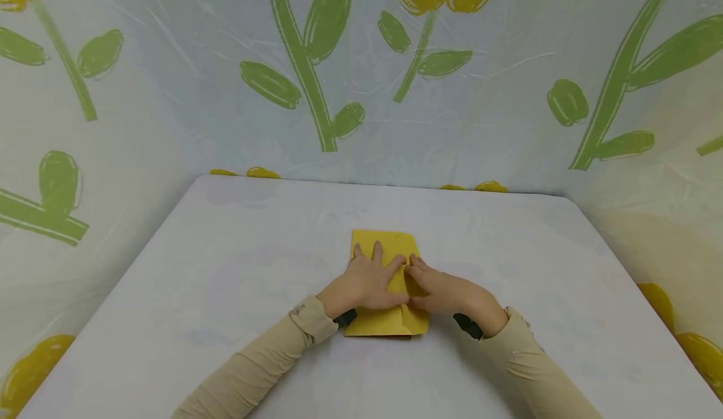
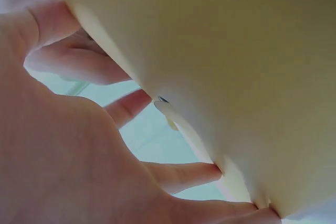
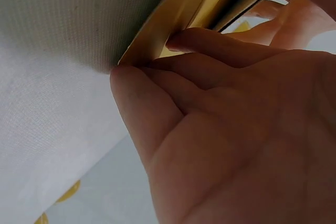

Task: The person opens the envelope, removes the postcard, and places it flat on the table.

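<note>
Nearest the person, behind the fingers, tan sleeves (image 1: 260, 362) run up to dark wristbands (image 1: 467, 326). Ahead of them the left hand (image 1: 369, 284) lies on the yellow folded paper (image 1: 373, 323), its fingers (image 1: 378, 253) spread wide across the face, presumably so the paper keeps its place while its side is handled. The right hand (image 1: 449, 290) meets the paper's right edge, just beside the left thumb; its fingers look nearly straight and set close together against that edge, likely to control the fold (whether the thumb pinches anything, I cannot tell). Under the paper and well beyond the fingertips spreads the white bench (image 1: 237, 268); farthest off hangs a flowered cloth (image 1: 186, 61).
</note>
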`<action>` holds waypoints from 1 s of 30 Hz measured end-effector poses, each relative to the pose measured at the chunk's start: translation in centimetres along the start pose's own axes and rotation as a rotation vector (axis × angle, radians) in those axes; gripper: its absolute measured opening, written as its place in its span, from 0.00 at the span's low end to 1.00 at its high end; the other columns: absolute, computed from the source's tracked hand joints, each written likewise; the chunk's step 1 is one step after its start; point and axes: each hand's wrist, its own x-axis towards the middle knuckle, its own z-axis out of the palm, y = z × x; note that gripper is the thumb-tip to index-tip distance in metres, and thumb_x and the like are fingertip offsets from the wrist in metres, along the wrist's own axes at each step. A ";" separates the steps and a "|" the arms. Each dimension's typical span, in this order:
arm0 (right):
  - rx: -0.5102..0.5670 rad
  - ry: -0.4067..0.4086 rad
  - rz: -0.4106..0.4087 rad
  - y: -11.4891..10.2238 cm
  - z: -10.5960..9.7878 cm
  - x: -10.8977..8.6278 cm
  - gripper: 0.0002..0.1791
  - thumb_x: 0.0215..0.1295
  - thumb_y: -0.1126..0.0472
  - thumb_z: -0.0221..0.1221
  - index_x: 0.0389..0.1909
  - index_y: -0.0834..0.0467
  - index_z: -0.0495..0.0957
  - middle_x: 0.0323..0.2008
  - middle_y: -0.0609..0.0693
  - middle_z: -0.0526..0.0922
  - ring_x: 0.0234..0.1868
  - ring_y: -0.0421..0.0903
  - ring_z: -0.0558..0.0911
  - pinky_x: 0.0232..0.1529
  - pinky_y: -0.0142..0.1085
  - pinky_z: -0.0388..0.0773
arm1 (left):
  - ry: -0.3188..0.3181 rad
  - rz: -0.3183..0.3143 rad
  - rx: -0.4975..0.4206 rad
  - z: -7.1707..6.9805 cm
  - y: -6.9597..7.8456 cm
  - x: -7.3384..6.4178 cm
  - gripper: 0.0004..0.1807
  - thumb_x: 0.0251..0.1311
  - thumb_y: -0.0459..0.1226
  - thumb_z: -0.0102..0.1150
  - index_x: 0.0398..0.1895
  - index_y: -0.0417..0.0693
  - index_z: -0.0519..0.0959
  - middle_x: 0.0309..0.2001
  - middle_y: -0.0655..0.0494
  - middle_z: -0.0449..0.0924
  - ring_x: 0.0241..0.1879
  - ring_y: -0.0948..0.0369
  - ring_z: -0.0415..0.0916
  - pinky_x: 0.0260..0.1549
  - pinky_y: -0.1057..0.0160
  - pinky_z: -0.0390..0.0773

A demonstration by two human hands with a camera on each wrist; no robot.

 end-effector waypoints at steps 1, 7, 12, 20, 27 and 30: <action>-0.002 0.001 0.001 0.0 0.0 0.0 0.37 0.74 0.57 0.54 0.74 0.71 0.53 0.76 0.69 0.41 0.77 0.61 0.48 0.71 0.55 0.52 | 0.002 0.008 -0.017 -0.1 -0.1 0.0 0.43 0.65 0.69 0.37 0.79 0.63 0.50 0.75 0.31 0.48 0.63 0.21 0.56 0.66 0.34 0.54; -0.003 0.010 -0.005 -0.1 0.0 -0.1 0.36 0.74 0.55 0.54 0.74 0.71 0.54 0.76 0.69 0.41 0.76 0.62 0.48 0.71 0.56 0.52 | 0.010 0.050 -0.070 -0.4 -0.2 -0.1 0.39 0.66 0.66 0.40 0.75 0.61 0.58 0.74 0.31 0.51 0.65 0.26 0.59 0.66 0.30 0.47; 0.003 0.009 -0.007 -0.1 0.0 -0.2 0.37 0.74 0.56 0.55 0.75 0.70 0.52 0.76 0.69 0.40 0.76 0.63 0.47 0.71 0.57 0.51 | 0.020 0.055 -0.031 -0.6 -0.1 -0.2 0.39 0.63 0.69 0.45 0.72 0.63 0.60 0.73 0.31 0.52 0.65 0.29 0.62 0.65 0.30 0.50; -0.002 0.008 -0.010 0.0 0.1 -0.1 0.38 0.74 0.57 0.55 0.75 0.70 0.52 0.76 0.69 0.40 0.77 0.62 0.47 0.71 0.57 0.51 | 0.031 0.030 -0.017 -0.4 0.0 -0.3 0.42 0.60 0.71 0.47 0.72 0.64 0.60 0.74 0.31 0.51 0.64 0.23 0.58 0.65 0.32 0.53; -0.008 0.006 -0.015 -0.1 0.0 -0.1 0.37 0.75 0.57 0.54 0.74 0.71 0.52 0.76 0.70 0.40 0.76 0.63 0.46 0.71 0.56 0.51 | 0.019 0.020 -0.036 -0.5 0.0 -0.3 0.43 0.62 0.70 0.43 0.77 0.64 0.55 0.74 0.30 0.49 0.63 0.21 0.56 0.65 0.33 0.54; -0.011 0.004 -0.012 -0.2 0.0 -0.1 0.37 0.75 0.56 0.54 0.74 0.72 0.52 0.76 0.70 0.40 0.77 0.62 0.46 0.71 0.56 0.51 | 0.011 0.025 -0.074 -0.6 -0.1 -0.4 0.42 0.64 0.67 0.43 0.78 0.62 0.54 0.75 0.31 0.49 0.64 0.22 0.55 0.66 0.32 0.50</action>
